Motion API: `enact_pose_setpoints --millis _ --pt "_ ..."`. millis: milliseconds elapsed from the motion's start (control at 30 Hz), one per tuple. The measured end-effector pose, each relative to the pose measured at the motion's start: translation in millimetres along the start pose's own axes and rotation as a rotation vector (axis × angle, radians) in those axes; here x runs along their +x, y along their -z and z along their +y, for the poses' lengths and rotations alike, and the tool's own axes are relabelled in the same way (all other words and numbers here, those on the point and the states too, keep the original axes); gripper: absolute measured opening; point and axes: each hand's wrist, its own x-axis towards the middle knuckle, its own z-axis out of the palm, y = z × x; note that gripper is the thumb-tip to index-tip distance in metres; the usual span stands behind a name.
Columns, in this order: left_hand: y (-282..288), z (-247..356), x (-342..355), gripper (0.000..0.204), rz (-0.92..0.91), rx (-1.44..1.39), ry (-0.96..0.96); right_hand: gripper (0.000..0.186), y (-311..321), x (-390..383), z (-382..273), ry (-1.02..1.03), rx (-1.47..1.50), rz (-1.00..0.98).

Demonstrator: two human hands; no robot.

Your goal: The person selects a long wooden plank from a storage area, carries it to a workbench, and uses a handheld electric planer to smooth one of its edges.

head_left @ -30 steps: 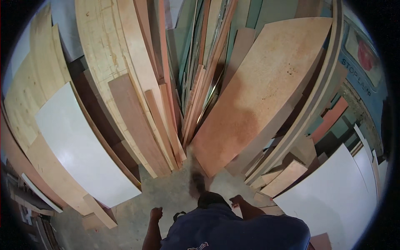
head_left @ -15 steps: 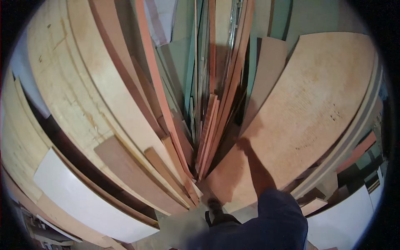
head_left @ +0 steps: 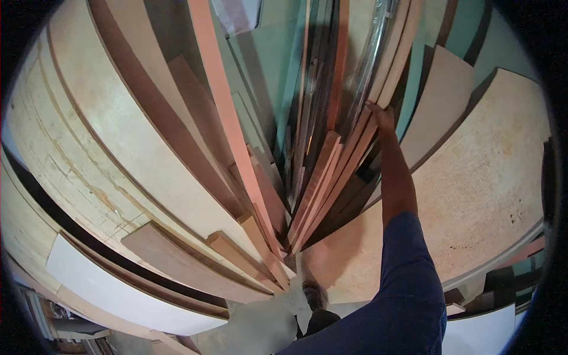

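My right arm reaches far forward in a dark blue sleeve. At its end my right hand (head_left: 383, 115) is closed on the edge of a long brown wooden plank (head_left: 354, 151), one of several narrow boards leaning upright in the middle. Just left of that plank stand a shorter reddish board (head_left: 321, 164) and a strip wrapped in shiny clear film (head_left: 371, 56). Close to my forearm, on its right, leans a wide pale plywood sheet (head_left: 485, 177). My left hand is out of the picture.
Large plywood sheets (head_left: 112, 106) lean on the left, with a white panel (head_left: 124, 290) low in front. A salmon-coloured strip (head_left: 228, 112) slants down to the floor. My shoe (head_left: 312, 293) is on the floor (head_left: 260, 322) between the stacks. A green wall (head_left: 272, 77) stands behind.
My right hand has moved up and away, from in front of the wide plywood sheet to the edge of the brown plank. The whole view has shifted forward and turned slightly.
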Motion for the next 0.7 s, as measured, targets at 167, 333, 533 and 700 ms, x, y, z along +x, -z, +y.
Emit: enact_pose_setpoints --millis 167,333,533,700 --pt "4.0 -8.8 -9.7 0.047 -0.009 0.013 0.087 0.054 -5.8 9.9 22.4 -0.058 0.605 -0.030" --pt "5.7 5.5 -2.9 0.050 -0.025 0.050 0.061 0.060 17.3 -21.9 1.4 0.115 0.121 -0.122" --pt "8.7 29.6 8.2 0.054 -0.059 0.119 -0.009 0.056 11.1 -146.9 -63.3 0.110 0.160 -0.042" --pt "0.4 67.9 42.1 0.057 -0.154 0.197 -0.114 0.065 39.1 -274.4 -118.8 0.101 0.060 -0.044"
